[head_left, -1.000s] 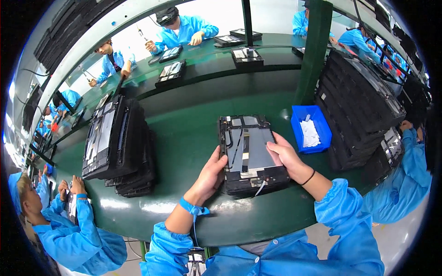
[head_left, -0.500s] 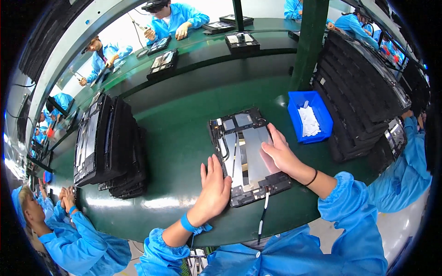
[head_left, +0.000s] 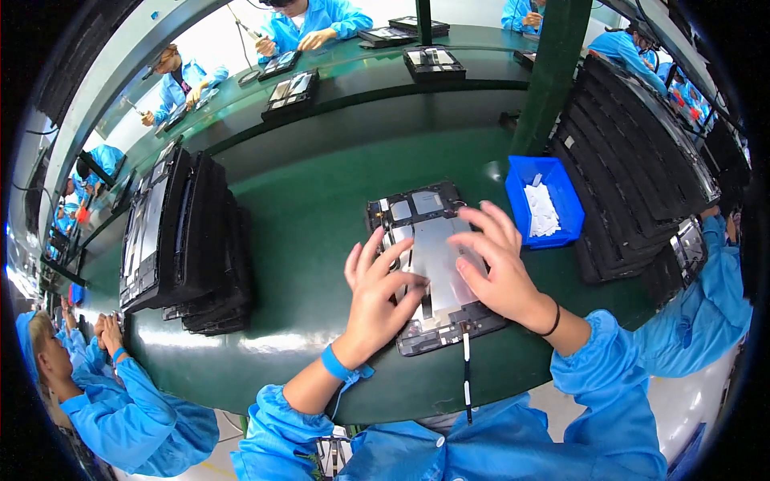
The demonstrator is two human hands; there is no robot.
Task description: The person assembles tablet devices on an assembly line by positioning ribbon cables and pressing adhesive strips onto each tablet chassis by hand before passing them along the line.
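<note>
**Opened tablet [head_left: 433, 250] flat on green table [head_left: 313, 200]**

The tablet lies near the middle, its thin cable [head_left: 467, 369] trailing over the near edge. The left hand [head_left: 377, 303] arches over its left side, the right hand [head_left: 507, 280] over its right, both with fingers spread; I cannot tell which fingertips touch. Right of it, a blue bin [head_left: 553, 240] holds white slips [head_left: 543, 210].

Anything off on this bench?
No spill or clear damage. Two mild oddities: the black-and-white strip sticks out past the near end of the open device rather than lying within it, and the left stack is uneven, lower units out of line.
</note>
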